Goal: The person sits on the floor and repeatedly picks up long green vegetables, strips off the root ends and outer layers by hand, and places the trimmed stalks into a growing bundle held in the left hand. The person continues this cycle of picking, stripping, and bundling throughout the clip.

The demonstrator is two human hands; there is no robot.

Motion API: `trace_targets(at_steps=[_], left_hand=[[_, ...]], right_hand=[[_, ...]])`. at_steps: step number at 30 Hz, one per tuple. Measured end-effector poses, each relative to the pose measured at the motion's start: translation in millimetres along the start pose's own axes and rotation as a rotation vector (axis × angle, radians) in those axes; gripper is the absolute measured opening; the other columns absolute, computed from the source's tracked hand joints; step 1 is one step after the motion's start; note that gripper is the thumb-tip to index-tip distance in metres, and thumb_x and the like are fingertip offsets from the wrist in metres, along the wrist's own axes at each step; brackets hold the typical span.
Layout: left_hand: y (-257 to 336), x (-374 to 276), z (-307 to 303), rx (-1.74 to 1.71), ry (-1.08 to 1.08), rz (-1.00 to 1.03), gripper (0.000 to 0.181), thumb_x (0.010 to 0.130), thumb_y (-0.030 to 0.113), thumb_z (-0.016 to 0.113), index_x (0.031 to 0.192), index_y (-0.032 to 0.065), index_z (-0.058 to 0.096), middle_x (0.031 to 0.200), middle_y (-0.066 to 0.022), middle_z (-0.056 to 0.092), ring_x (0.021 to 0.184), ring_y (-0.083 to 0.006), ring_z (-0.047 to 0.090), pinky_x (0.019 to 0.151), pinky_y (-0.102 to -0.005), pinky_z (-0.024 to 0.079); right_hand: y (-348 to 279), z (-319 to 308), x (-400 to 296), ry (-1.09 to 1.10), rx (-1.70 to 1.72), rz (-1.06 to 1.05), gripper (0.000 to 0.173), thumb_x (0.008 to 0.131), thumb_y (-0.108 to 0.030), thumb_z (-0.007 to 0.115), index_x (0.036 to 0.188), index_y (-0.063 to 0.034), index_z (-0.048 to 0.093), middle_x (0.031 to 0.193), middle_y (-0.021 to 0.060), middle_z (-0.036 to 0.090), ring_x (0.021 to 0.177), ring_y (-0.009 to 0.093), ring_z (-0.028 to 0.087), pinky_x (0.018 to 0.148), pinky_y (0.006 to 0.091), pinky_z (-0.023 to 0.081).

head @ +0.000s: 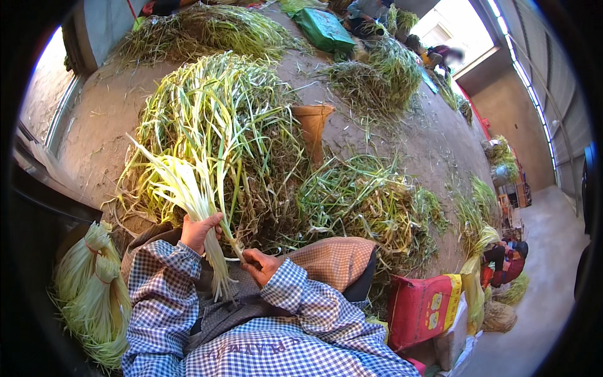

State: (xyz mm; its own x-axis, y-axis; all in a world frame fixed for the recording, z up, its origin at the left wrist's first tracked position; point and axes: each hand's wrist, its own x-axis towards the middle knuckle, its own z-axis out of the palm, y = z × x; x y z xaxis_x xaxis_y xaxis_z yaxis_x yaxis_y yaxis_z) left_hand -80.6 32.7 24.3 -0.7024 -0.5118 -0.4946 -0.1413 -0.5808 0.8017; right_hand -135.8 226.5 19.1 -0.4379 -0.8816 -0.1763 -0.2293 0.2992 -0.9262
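My left hand (200, 233) is closed around a bunch of pale, yellow-white leafy stalks (183, 191). Their leaves fan up to the left, and the lower ends hang over my lap. With thumb and fingers, my right hand (261, 266) pinches the base of a greener stalk (227, 228) just to the right of the bunch. The leaves of that stalk rise in front of a tall heap of unsorted green and yellow plants (268, 155). On the left by my sleeve lie tied bundles of pale stalks (96, 282), bound with thin red bands.
A lower heap of plant tops and trimmings (367, 202) spreads right of my knees. Beside me stands a red and yellow sack (419, 311). An orange-brown sack (313, 125) leans behind the tall heap. Farther off are a green sack (325, 30) and people (509, 264) among other heaps.
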Motion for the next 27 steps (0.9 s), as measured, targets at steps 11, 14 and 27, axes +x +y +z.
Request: trace_targets(at_steps=[11,14,27], left_hand=[[2.9,-2.5,0.7,-0.077,-0.078,-0.056,0.020,0.071,0.003,0.060,0.088,-0.0012,0.051,0.070,-0.0082,0.057,0.056,-0.0170,0.057,0.049,-0.0268,0.050],[1.8,-0.6,0.2,-0.098,-0.059,-0.082,0.020,0.072,0.004,0.059,0.090,-0.0005,0.050,0.070,-0.0080,0.057,0.057,-0.0170,0.057,0.049,-0.0272,0.049],[6.2,0.9,-1.1,-0.087,0.166,-0.102,0.020,0.072,0.007,0.059,0.089,0.0000,0.052,0.069,-0.0065,0.056,0.052,-0.0159,0.056,0.045,-0.0270,0.047]], right_hand=[[-3.5,-0.6,73.1,0.317,0.390,0.141,0.027,0.078,-0.017,0.058,0.096,0.0013,0.052,0.081,0.0052,0.059,0.069,0.011,0.054,0.061,0.0242,0.045],[5.4,-2.3,69.5,0.302,0.636,0.228,0.020,0.078,-0.016,0.058,0.092,-0.0014,0.054,0.075,0.0022,0.057,0.067,0.008,0.051,0.058,0.0222,0.043],[21.6,-11.4,57.0,0.157,1.132,-0.038,0.016,0.083,-0.014,0.049,0.094,-0.0026,0.049,0.078,0.0039,0.055,0.063,0.010,0.050,0.056,0.0238,0.044]])
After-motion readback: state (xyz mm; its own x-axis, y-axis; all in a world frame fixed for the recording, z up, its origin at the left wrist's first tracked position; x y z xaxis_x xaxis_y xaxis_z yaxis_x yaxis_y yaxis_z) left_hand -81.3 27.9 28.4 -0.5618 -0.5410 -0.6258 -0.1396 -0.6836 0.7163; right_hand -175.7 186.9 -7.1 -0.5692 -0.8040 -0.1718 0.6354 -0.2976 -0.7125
